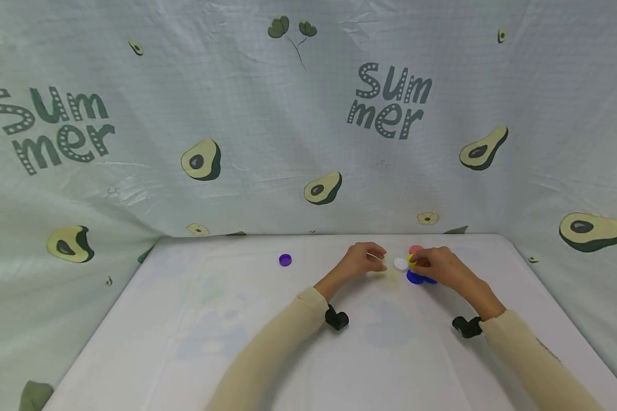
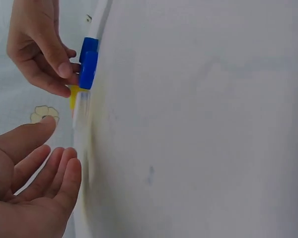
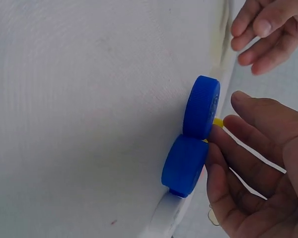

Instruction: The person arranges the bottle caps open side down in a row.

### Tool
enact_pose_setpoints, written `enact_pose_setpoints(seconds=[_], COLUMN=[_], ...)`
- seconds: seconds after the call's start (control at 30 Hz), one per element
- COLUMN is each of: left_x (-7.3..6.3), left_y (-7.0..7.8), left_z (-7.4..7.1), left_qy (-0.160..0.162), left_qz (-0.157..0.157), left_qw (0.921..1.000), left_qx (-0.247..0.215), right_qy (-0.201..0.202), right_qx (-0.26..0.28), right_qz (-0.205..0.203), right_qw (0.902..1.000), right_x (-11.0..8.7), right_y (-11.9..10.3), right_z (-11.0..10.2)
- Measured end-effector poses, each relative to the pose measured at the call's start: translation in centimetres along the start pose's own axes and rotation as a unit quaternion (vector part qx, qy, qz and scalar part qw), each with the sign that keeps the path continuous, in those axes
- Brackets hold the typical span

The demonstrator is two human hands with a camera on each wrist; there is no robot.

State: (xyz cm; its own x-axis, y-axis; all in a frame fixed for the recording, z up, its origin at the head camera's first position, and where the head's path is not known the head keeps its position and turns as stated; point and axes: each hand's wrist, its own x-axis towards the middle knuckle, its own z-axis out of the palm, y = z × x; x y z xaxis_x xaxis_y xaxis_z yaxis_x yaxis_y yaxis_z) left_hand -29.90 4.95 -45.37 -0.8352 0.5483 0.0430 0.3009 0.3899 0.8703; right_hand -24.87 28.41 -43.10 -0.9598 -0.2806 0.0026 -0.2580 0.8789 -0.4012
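Note:
My right hand (image 1: 444, 267) is over a cluster of plastic bottle caps on the table. Its fingertips are at two blue caps (image 3: 201, 108), touching or just beside them, with the thumb held apart. A yellow cap (image 1: 411, 261) shows partly behind those fingers, and a pink-red cap (image 1: 416, 249) lies beyond it. At the cluster's left sits a white cap (image 1: 400, 264). Just left of that, my left hand (image 1: 361, 261) hovers with loosely bent fingers and nothing visible between them. In the left wrist view, the left palm (image 2: 35, 213) is bare.
A purple cap (image 1: 285, 260) lies apart on the left, near the table's back edge. The white-covered table (image 1: 226, 331) extends toward me. Behind it hangs a pale curtain (image 1: 257, 125) printed with avocados and lettering. Each wrist carries a small black camera (image 1: 336, 318).

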Motion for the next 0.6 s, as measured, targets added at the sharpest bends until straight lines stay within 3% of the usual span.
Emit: enact_pose_setpoints(seconds=[0.27,0.6], left_x=[1.8,3.0], left_y=[0.6,1.2], left_z=[1.8,2.2], left_qy=[-0.023,0.004], left_qz=[-0.043,-0.079], left_qw=[0.9987,0.9963], left_qx=[0.011,0.033], right_qy=[0.018,0.090], right_qx=[0.013,0.046], right_qz=[0.000,0.065], right_qw=[0.9998,0.9928], right_x=[0.1,0.4], right_y=[0.3,-0.8], right_z=[1.2,2.6])
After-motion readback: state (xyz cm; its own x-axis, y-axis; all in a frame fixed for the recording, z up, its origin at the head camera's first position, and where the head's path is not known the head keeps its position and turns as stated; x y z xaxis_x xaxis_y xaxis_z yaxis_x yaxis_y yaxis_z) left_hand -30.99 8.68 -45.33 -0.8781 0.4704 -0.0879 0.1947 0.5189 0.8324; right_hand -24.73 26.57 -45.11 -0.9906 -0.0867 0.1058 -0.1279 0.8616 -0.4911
